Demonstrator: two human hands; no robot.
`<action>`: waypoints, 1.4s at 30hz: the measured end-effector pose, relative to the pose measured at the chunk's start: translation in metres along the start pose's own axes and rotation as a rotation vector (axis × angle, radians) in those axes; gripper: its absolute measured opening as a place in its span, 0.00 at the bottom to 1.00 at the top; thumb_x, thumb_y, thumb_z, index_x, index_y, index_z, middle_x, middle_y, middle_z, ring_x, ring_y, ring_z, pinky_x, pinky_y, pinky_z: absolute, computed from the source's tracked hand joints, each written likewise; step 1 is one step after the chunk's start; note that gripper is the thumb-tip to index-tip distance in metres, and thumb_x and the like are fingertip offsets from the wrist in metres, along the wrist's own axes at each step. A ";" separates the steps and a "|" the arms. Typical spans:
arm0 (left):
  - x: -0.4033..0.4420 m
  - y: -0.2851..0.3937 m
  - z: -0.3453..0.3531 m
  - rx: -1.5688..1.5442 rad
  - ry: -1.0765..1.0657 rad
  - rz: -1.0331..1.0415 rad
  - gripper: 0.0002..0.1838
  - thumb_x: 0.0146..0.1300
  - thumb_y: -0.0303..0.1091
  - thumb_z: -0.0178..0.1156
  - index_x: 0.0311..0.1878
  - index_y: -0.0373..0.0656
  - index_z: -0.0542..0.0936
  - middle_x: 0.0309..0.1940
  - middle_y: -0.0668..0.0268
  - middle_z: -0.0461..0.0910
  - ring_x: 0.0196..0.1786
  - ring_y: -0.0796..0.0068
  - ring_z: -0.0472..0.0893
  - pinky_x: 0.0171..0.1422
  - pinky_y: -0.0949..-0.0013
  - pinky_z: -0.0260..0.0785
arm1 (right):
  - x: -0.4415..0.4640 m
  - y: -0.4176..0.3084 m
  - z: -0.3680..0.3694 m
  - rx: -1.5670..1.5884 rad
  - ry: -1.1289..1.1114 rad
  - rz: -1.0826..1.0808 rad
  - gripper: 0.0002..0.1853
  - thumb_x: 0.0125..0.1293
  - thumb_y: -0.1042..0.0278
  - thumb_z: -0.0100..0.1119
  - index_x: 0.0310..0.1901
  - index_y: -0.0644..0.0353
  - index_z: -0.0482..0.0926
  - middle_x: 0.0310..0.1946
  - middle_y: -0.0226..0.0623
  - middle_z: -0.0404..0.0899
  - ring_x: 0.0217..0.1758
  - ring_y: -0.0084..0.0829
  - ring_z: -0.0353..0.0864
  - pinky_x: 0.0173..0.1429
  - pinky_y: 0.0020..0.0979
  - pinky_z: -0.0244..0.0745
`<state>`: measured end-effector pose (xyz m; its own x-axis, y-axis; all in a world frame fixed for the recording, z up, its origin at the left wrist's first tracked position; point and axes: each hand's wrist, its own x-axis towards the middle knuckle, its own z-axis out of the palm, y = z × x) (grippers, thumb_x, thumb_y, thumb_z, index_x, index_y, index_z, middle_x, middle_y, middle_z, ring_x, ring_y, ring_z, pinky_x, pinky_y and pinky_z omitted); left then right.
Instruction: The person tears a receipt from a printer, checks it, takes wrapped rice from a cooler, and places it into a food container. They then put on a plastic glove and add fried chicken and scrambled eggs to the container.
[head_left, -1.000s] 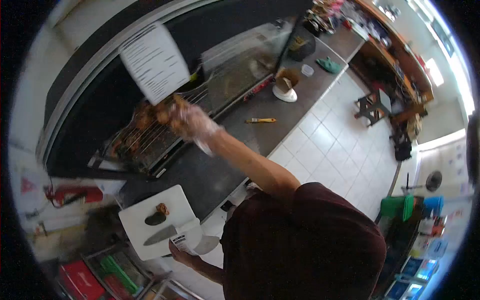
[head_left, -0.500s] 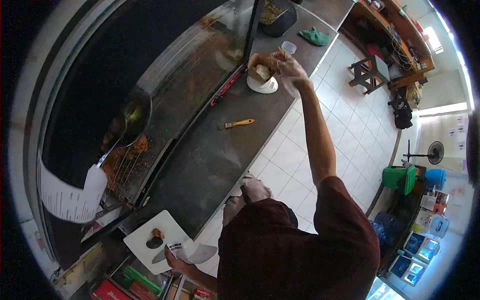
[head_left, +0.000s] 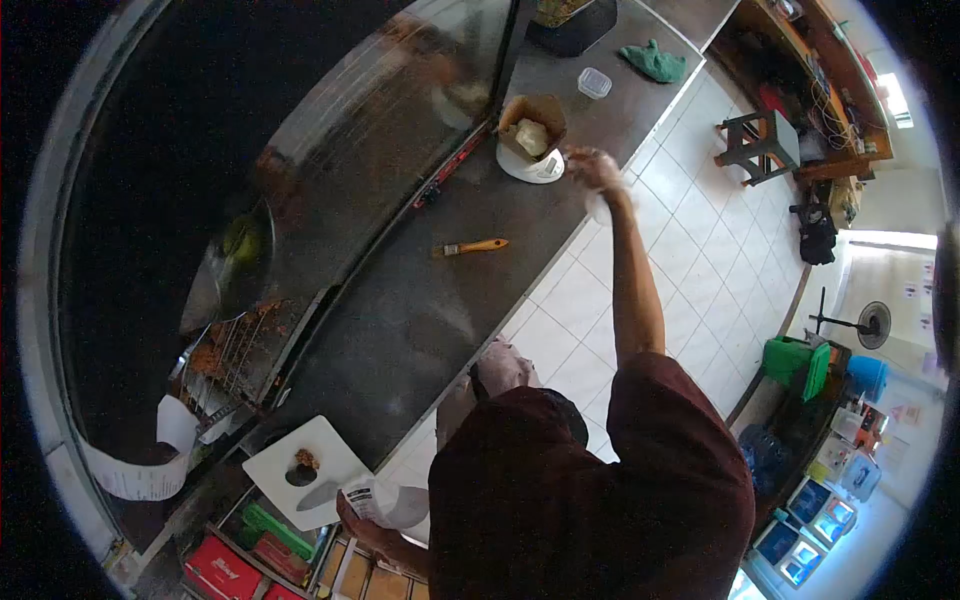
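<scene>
My right hand, in a clear loose plastic glove, hangs just right of a white kitchen scale; its fingers are too blurred to read. An open brown cardboard food box stands on the scale with a pale, whitish item inside. At the lower left, my left hand grips a printed white paper slip beside a white cutting board. A small brown food piece sits on the board near a dark round spot. A grey blade-like shape lies there too, partly hidden.
A wooden-handled brush lies on the dark counter. Farther along are a small clear plastic container and a green cloth. The glass-fronted cabinet borders the counter's left. A stool stands on the tiled floor.
My right hand has drawn back from over the box to the right of the scale. My left hand still grips the paper slip. The whole view has shifted slightly.
</scene>
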<state>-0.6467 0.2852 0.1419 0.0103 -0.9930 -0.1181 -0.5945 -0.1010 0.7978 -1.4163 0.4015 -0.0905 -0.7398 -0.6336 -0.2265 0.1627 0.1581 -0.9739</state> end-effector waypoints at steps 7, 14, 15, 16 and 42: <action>0.016 0.023 0.014 0.385 -0.086 0.336 0.27 0.67 0.48 0.55 0.57 0.32 0.74 0.55 0.47 0.76 0.54 0.48 0.77 0.60 0.52 0.69 | -0.025 0.028 0.031 -0.639 0.156 0.043 0.14 0.61 0.65 0.62 0.49 0.54 0.83 0.44 0.38 0.85 0.42 0.31 0.83 0.49 0.32 0.76; 0.021 0.057 0.038 -0.148 0.064 -0.241 0.21 0.66 0.40 0.52 0.55 0.34 0.77 0.53 0.54 0.76 0.53 0.58 0.77 0.57 0.56 0.71 | -0.005 0.110 0.014 -0.788 0.042 -0.044 0.19 0.60 0.61 0.64 0.53 0.53 0.80 0.51 0.37 0.82 0.51 0.35 0.82 0.55 0.32 0.76; 0.022 0.058 0.039 -0.182 0.075 -0.286 0.21 0.66 0.39 0.52 0.54 0.34 0.78 0.52 0.55 0.76 0.53 0.59 0.77 0.57 0.56 0.72 | -0.004 0.110 0.015 -0.819 0.055 -0.024 0.20 0.60 0.60 0.64 0.55 0.53 0.80 0.52 0.37 0.82 0.52 0.35 0.82 0.56 0.33 0.76; 0.023 0.055 0.037 -0.196 0.066 -0.276 0.20 0.66 0.39 0.52 0.55 0.34 0.78 0.52 0.55 0.76 0.53 0.59 0.77 0.57 0.56 0.72 | -0.004 0.111 0.015 -0.852 0.068 -0.002 0.22 0.60 0.60 0.65 0.56 0.52 0.79 0.52 0.36 0.82 0.52 0.35 0.81 0.57 0.33 0.75; 0.005 0.016 0.026 0.377 -0.084 0.237 0.18 0.69 0.34 0.51 0.56 0.33 0.75 0.57 0.49 0.74 0.56 0.53 0.75 0.59 0.56 0.71 | -0.159 -0.055 0.076 0.848 -0.022 0.194 0.21 0.67 0.62 0.60 0.59 0.59 0.72 0.41 0.31 0.78 0.32 0.19 0.74 0.32 0.21 0.70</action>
<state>-0.6772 0.2799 0.1391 -0.2173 -0.9759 -0.0176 -0.8239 0.1737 0.5395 -1.2579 0.4362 -0.0015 -0.6372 -0.6700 -0.3809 0.7225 -0.3473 -0.5978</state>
